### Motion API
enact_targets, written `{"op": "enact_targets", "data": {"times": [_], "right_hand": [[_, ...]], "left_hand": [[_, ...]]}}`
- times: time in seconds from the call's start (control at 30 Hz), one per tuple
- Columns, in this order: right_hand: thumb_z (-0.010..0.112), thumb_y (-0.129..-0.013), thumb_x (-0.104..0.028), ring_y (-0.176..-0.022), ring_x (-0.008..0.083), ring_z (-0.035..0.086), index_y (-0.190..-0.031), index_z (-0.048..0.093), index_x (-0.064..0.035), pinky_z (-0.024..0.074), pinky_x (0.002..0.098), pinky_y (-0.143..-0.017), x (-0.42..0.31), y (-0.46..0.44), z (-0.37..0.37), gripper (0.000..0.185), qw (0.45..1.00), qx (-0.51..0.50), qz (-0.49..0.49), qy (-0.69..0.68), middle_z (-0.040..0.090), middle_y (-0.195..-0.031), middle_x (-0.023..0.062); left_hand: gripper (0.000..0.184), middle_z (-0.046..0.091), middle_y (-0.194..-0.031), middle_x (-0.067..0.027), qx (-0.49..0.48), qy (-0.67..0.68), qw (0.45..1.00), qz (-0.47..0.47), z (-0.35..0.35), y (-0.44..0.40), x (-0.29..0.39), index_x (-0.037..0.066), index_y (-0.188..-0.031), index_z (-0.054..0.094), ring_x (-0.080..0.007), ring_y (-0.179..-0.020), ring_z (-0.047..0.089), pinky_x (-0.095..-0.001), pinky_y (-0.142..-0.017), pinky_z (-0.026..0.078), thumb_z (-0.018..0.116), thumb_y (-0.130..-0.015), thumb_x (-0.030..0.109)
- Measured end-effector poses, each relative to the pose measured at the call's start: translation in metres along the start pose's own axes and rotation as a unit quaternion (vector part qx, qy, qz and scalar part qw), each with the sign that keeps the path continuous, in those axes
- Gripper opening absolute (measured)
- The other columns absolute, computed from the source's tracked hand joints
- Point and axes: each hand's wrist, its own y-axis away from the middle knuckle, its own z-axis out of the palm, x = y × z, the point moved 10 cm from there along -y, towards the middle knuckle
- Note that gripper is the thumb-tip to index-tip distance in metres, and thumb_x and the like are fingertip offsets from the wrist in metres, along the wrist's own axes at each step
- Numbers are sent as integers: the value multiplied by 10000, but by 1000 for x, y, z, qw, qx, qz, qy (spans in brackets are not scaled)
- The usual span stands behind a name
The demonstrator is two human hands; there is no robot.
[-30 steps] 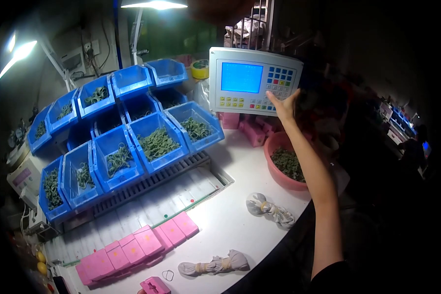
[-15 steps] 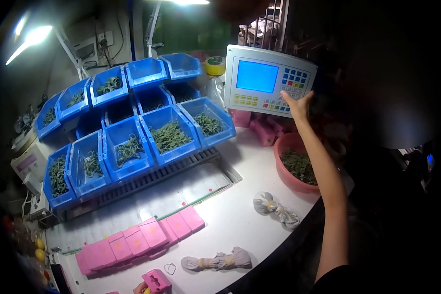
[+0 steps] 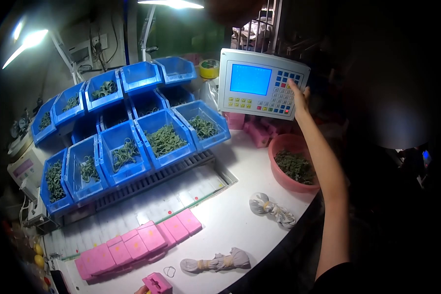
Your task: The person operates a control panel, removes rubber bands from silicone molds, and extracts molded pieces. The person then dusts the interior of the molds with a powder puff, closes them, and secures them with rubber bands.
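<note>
My right hand [image 3: 300, 97] is at the right side of a pale control panel [image 3: 262, 83] with a lit blue screen. Its thumb lies over the keys near the panel's upper right, with the other fingers apart from it at the edge, and nothing is held. At the bottom edge of the view, a small part of my left hand [image 3: 142, 290] grips a pink block [image 3: 157, 283] with a slot in its top. Something yellow shows by those fingers. A thin loop [image 3: 169, 271] lies beside the block.
Blue bins [image 3: 165, 139] with green pieces stand in tiers at the left. Pink blocks [image 3: 117, 250] lie in a row below them. Two tied cloth bundles [image 3: 215, 263] [image 3: 272, 209] rest on the white table [image 3: 220, 215]. A pink bowl [image 3: 279, 172] of green pieces stands under my right forearm.
My right thumb has moved up over the panel's keys, from the lower keys to the upper right ones. A small red light now shows at the panel's lower right. The view has shifted slightly.
</note>
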Motion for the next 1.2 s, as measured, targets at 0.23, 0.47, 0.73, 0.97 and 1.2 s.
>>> {"op": "enact_targets", "data": {"times": [0.23, 0.47, 0.73, 0.97, 1.2], "right_hand": [[742, -692, -458, -1035, 278, 566, -1175, 473, 25, 463, 370, -874, 7, -1, -2, 735, 999, 24, 24, -5, 549, -1142, 209], [763, -689, -406, -992, 250, 570, -1189, 442, 48, 458, 347, -865, 16, -12, -5, 748, 997, 37, 64, 10, 560, -1106, 179], [802, -664, -313, -1139, 270, 464, -1335, 241, 71, 385, 348, -968, 12, 3, 2, 955, 995, 57, -66, 47, 442, -1238, 203], [818, -645, -256, -1137, 280, 460, -1338, 189, 82, 368, 345, -985, -3, 20, 10, 995, 974, 54, -170, 138, 439, -1217, 216], [737, -767, -156, -1072, 213, 529, -1255, 385, 20, 406, 321, -933, 16, 24, 7, 627, 991, -129, -16, -45, 563, -1120, 136]], "left_hand": [[262, 626, -791, -85, -1, 34, 999, -13, 2, -1, -3, -49, -1133, 531, -121, -640, 586, -207, -534, 445, 572, -910, 82], [263, 625, -763, -64, 2, -33, 999, 17, 1, -1, 4, -46, -1135, 533, -100, -614, 564, -203, -528, 434, 570, -914, 92], [275, 627, -771, -72, 9, 6, 1000, 16, 0, -2, 4, -46, -1137, 534, -111, -652, 579, -219, -592, 462, 585, -905, 91], [262, 629, -800, -84, 7, -6, 1000, 3, 2, 0, 9, -42, -1126, 546, -126, -672, 599, -225, -611, 477, 585, -900, 83], [247, 631, -872, -103, 14, -12, 999, 33, -1, -1, 2, -44, -1117, 553, -134, -703, 609, -227, -598, 471, 562, -912, 92]]}}
